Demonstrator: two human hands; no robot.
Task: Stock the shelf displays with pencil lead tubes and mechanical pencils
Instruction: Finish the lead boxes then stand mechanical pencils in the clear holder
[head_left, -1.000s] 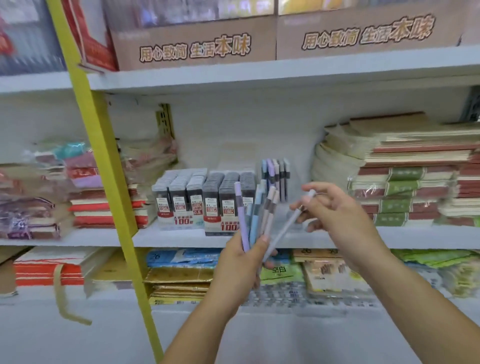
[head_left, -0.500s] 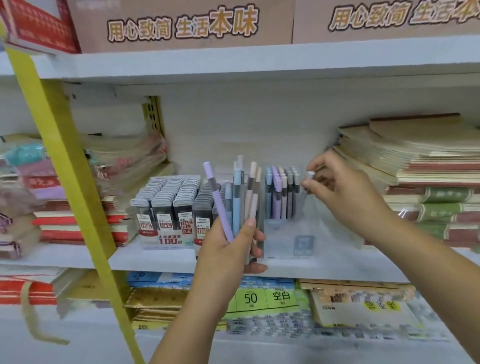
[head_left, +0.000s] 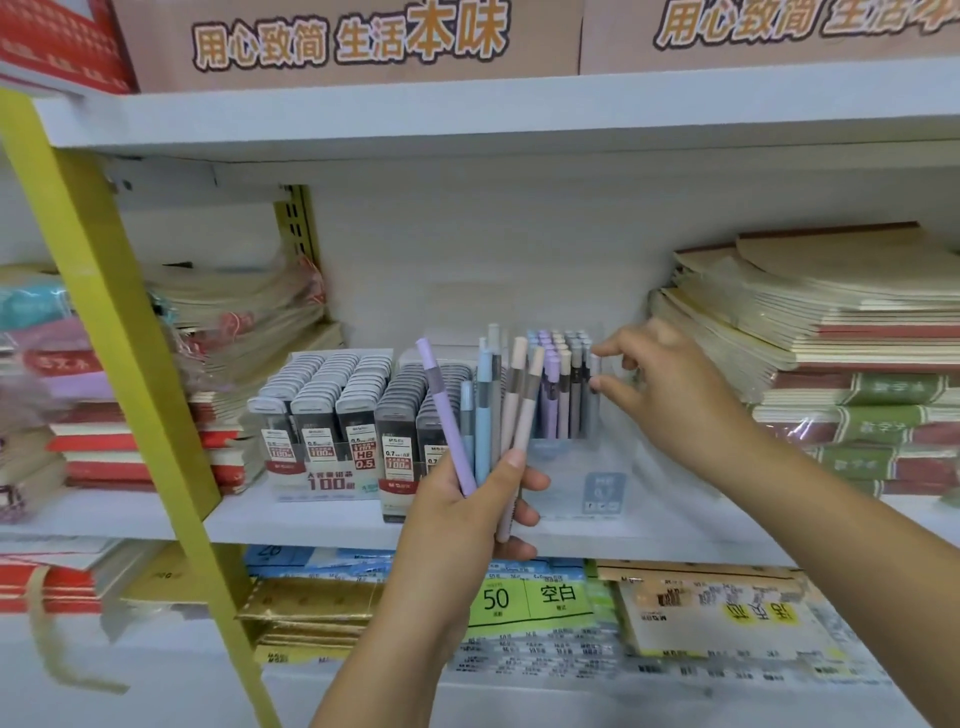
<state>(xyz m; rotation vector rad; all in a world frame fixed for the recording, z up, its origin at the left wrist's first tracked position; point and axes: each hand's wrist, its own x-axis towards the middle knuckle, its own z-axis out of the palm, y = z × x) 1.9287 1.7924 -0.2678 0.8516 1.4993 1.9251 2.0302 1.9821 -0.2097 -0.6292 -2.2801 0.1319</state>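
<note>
The white middle shelf carries everything that matters here. Stacks of notebooks fill its right end, well clear of the work. At its centre stand the lead tube display boxes, which look full, rows packed front to back. So the step in hand is, by my reading, the mechanical pencils rather than the leads.

Just right of those boxes sits the clear pencil holder. Its back rows are filled with upright standing pencils and its front part is bare.

The left hand waits in front of the shelf, fingers and thumb curled round a fanned bundle of pencils, pastel barrels pointing up.

The right hand reaches to the holder's right side, with forefinger and thumb at the top of a grey pencil standing at the end of the front row. The view is soft there, so I cannot tell whether the fingers pinch it or merely touch it.

The next move calls for that pencil to be seated upright and let go. Then the right hand would draw one barrel from the fan without loosening the rest and drop it beside the grey one.
</note>
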